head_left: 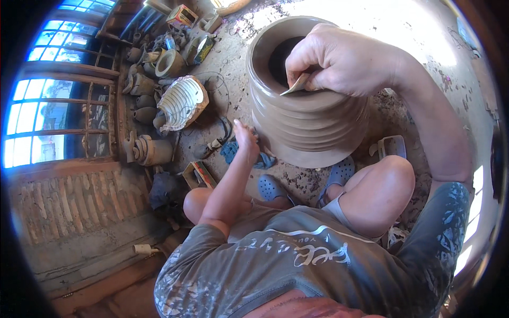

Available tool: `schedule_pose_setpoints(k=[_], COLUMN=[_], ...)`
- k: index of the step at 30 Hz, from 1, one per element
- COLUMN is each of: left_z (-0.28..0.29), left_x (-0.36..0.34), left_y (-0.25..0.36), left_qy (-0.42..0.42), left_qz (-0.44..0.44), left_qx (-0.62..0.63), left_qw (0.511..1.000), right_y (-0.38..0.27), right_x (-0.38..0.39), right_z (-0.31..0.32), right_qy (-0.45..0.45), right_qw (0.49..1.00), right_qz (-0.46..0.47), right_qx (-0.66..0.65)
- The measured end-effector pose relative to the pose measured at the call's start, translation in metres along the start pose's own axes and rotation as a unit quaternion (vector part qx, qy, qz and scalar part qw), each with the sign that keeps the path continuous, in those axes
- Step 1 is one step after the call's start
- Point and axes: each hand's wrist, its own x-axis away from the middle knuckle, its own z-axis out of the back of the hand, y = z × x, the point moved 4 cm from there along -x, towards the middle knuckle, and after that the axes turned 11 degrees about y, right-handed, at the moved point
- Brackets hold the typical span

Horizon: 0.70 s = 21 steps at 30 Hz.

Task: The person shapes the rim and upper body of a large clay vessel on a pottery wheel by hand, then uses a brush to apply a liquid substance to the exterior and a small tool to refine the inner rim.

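Note:
A large brown clay pot [310,124] with ridged, wet-looking walls stands in front of me, its wide mouth facing up. Its base sits on a round disc that looks like a wheel head [307,158]. Bent over the pot's near rim, my right hand [339,63] is closed on a thin, pale, flat scraper [296,85]. The scraper's edge lies at the rim, where I cannot tell exact contact. To the left of the pot's wall is my left hand [246,139], thumb up and apart, seen edge-on with nothing visible in it. Some of its fingers are hidden.
A white ribbed plaster mould [183,102] lies on the floor to the left. Behind it are several pots [170,64] and a cable. Blue cloth [229,152] is beside my left wrist. A white plastic container [392,147] stands beyond my right knee. Clay scraps litter the floor.

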Motion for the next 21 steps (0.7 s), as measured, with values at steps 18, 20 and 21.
schedule_pose_setpoints(k=[18,20,21], left_z=[-0.008,0.003,0.008], left_x=[0.082,0.132,0.146], left_y=[-0.052,-0.127,-0.155], left_qy=[-0.039,-0.085,-0.142], left_qz=[0.021,0.137,0.205], left_qx=[-0.038,-0.103,-0.146], left_qw=[0.998,0.981,0.957], right_y=[0.003,0.005,0.006], right_x=[-0.002,-0.003,-0.004], right_z=[0.006,0.007,0.005], right_qy=[-0.023,-0.023,-0.021], right_qw=[1.0,1.0,1.0], right_qz=[0.001,0.007,0.009], right_qx=[0.005,0.009,0.012])
